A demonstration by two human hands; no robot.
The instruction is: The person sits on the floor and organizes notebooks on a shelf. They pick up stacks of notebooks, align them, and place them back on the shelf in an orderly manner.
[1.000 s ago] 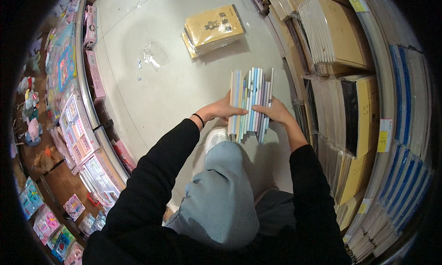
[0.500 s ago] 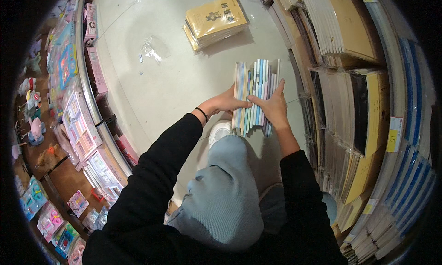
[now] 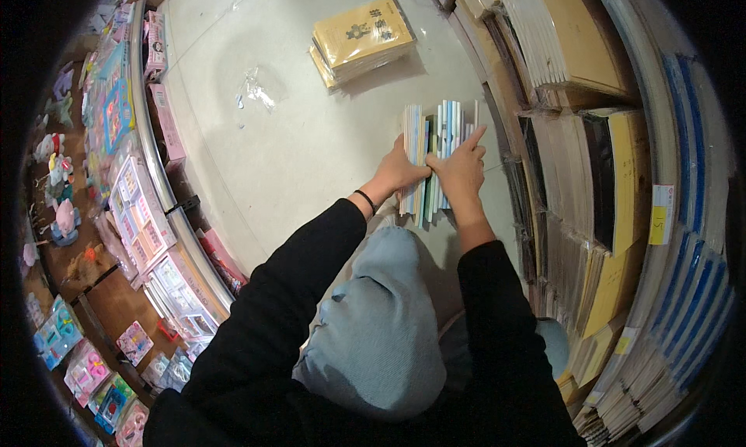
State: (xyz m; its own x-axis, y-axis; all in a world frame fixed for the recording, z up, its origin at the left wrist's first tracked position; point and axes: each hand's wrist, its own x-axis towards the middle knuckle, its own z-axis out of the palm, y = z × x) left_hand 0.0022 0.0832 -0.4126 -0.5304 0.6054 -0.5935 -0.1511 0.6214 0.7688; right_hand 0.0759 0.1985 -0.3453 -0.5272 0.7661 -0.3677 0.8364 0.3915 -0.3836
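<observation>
A row of thin notebooks stands on edge low over the floor, their pale, blue and green spines facing up. My left hand grips the row from the left side, thumb laid across the top. From the right, my right hand clasps the other end, its thumb meeting the left one near the middle and its index finger stretched forward along the outer side. Whether the lower edges touch the floor is hidden. Farther off lies a stack of yellow-brown booklets in clear wrapping.
Scraps of clear plastic lie on the pale tiled floor. On the left runs a shelf with pink boxes and small plush toys. Packed paper goods fill the right shelf, close to my right arm. My bent knee is just below the notebooks.
Both hands have drawn closer together, pressing the notebooks into a narrower row. The left hand has shifted to the right. My white shoe, seen before, is now hidden behind my knee.
</observation>
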